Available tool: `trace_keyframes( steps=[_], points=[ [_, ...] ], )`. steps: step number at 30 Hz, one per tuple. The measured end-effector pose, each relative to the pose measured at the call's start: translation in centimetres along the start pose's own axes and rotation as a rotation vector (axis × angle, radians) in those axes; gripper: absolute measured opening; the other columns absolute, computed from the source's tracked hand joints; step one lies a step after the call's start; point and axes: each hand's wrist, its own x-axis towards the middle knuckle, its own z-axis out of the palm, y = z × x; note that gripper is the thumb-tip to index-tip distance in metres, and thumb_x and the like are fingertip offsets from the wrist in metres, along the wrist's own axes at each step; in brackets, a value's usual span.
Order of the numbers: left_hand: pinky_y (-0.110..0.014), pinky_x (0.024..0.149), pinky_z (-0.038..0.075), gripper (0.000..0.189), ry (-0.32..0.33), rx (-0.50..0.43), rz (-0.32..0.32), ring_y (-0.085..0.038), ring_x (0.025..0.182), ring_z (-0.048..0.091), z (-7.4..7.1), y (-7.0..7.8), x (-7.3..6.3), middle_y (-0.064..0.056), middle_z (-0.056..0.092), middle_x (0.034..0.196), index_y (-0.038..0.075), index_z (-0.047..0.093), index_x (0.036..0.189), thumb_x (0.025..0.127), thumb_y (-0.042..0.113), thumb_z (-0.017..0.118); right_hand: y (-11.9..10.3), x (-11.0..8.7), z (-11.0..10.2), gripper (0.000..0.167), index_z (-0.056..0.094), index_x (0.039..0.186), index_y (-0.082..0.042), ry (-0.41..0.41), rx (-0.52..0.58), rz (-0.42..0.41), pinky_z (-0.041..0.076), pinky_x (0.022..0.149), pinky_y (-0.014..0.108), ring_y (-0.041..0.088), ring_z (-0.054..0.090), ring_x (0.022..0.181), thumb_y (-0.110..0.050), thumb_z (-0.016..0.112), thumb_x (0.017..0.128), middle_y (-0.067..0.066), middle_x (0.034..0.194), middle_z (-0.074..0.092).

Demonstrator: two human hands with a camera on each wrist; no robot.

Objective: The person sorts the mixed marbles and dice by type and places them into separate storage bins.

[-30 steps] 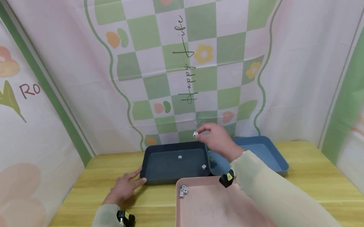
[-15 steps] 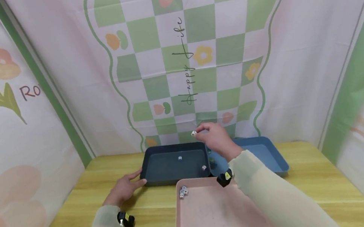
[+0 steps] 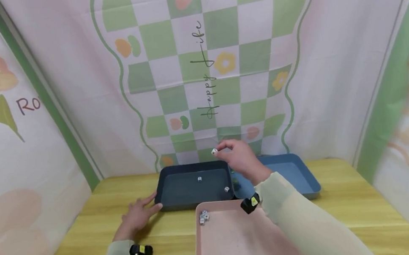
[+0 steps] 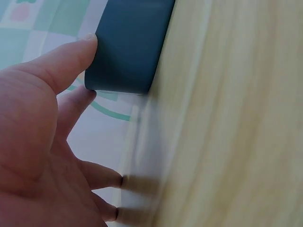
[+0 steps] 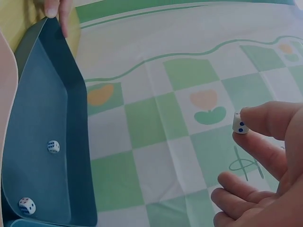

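Thumb and forefinger of my right hand pinch a white die with blue pips, held up above the back edge of the dark blue tray. The other right-hand fingers are bent below it in the right wrist view. My left hand touches the dark tray's left end with thumb and forefinger fairly straight; its other fingertips rest on the table. Inside the dark tray lie two dice, one near the middle and one by the right front corner.
In front stands a pink tray, with several dice clustered in its back left corner. A lighter blue tray adjoins the dark one on the right, partly hidden by my right arm; small green items show in it. A patterned curtain hangs behind.
My right hand has moved slightly left with the pinched die. The left hand keeps its place at the dark tray, and the whole head view has shifted a little.
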Motion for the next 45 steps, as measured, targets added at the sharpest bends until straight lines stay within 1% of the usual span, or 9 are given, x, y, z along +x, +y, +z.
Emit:
trace_keyframes(
  steps=[6, 11, 17, 19, 22, 24, 27, 29, 45],
  points=[
    [-0.084, 0.093, -0.009, 0.068, 0.002, -0.003, -0.006, -0.061, 0.139, -0.001, -0.3, 0.4, -0.5, -0.034, 0.016, 0.156, 0.034, 0.040, 0.154, 0.094, 0.063, 0.055, 0.2, 0.0, 0.0, 0.021, 0.073, 0.110, -0.012, -0.006, 0.009, 0.016, 0.043, 0.100, 0.053, 0.032, 0.040, 0.136, -0.028, 0.067, 0.097, 0.007, 0.147, 0.049],
    [-0.085, 0.092, -0.006, 0.067, 0.030, 0.017, 0.000, -0.060, 0.139, 0.010, -0.4, 0.7, -0.5, -0.030, 0.030, 0.154, 0.032, 0.042, 0.153, 0.094, 0.060, 0.057, 0.6, -0.2, 0.1, 0.021, 0.072, 0.111, -0.013, 0.007, 0.003, 0.034, 0.043, 0.100, 0.053, 0.031, 0.035, 0.141, -0.027, 0.067, 0.097, 0.005, 0.152, 0.044],
    [-0.077, 0.101, 0.020, 0.064, 0.046, 0.035, 0.021, -0.049, 0.132, 0.040, -0.3, 0.8, -0.4, -0.020, 0.048, 0.146, 0.031, 0.045, 0.152, 0.095, 0.057, 0.060, 1.1, -0.3, 0.2, 0.021, 0.072, 0.110, -0.012, 0.002, 0.011, 0.021, 0.042, 0.101, 0.054, 0.031, 0.033, 0.142, -0.026, 0.067, 0.096, 0.008, 0.153, 0.042],
    [-0.067, 0.100, 0.035, 0.063, 0.033, 0.014, 0.028, -0.041, 0.109, 0.060, -0.4, 1.1, -0.5, -0.024, 0.062, 0.127, 0.028, 0.047, 0.151, 0.095, 0.052, 0.062, 1.2, -0.4, 0.2, 0.020, 0.072, 0.110, -0.012, 0.002, 0.011, 0.019, 0.041, 0.102, 0.054, 0.031, 0.033, 0.142, -0.026, 0.067, 0.096, 0.008, 0.152, 0.043],
    [-0.054, 0.091, 0.046, 0.059, 0.031, -0.013, 0.031, -0.031, 0.084, 0.060, -0.7, 1.7, -0.8, -0.024, 0.067, 0.108, 0.022, 0.050, 0.149, 0.096, 0.045, 0.065, 1.3, -0.5, 0.2, 0.019, 0.072, 0.110, -0.013, 0.004, 0.013, 0.029, 0.041, 0.102, 0.053, 0.030, 0.033, 0.142, -0.026, 0.068, 0.096, 0.006, 0.151, 0.045],
    [-0.052, 0.088, 0.048, 0.057, 0.035, -0.024, 0.025, -0.028, 0.082, 0.059, -0.9, 2.0, -1.0, -0.023, 0.067, 0.106, 0.019, 0.052, 0.147, 0.096, 0.041, 0.066, 1.4, -0.5, 0.2, 0.020, 0.072, 0.111, -0.013, 0.002, 0.016, 0.032, 0.042, 0.102, 0.053, 0.029, 0.034, 0.142, -0.026, 0.068, 0.096, 0.007, 0.151, 0.045],
    [-0.056, 0.091, 0.047, 0.052, 0.067, -0.031, 0.022, -0.035, 0.113, 0.059, -1.0, 2.2, -1.1, -0.022, 0.061, 0.130, 0.016, 0.057, 0.144, 0.096, 0.035, 0.068, 1.6, -0.6, 0.3, 0.020, 0.072, 0.111, -0.013, 0.000, 0.017, 0.037, 0.043, 0.100, 0.053, 0.029, 0.034, 0.142, -0.027, 0.068, 0.096, 0.007, 0.153, 0.043],
    [-0.058, 0.093, 0.046, 0.051, 0.069, -0.042, 0.013, -0.038, 0.117, 0.056, -1.1, 2.3, -1.2, -0.023, 0.059, 0.132, 0.015, 0.058, 0.143, 0.096, 0.033, 0.068, 1.6, -0.7, 0.3, 0.020, 0.072, 0.110, -0.013, 0.000, 0.008, 0.038, 0.044, 0.099, 0.052, 0.030, 0.034, 0.141, -0.027, 0.068, 0.096, 0.006, 0.153, 0.043],
    [-0.059, 0.096, 0.043, 0.049, 0.058, -0.072, -0.002, -0.041, 0.121, 0.054, -1.0, 2.4, -1.3, -0.025, 0.056, 0.136, 0.013, 0.058, 0.142, 0.097, 0.031, 0.067, 1.7, -0.5, 0.3, 0.018, 0.072, 0.107, -0.013, 0.007, -0.036, 0.045, 0.044, 0.097, 0.052, 0.032, 0.036, 0.140, -0.026, 0.068, 0.096, 0.006, 0.151, 0.045]
  ],
)
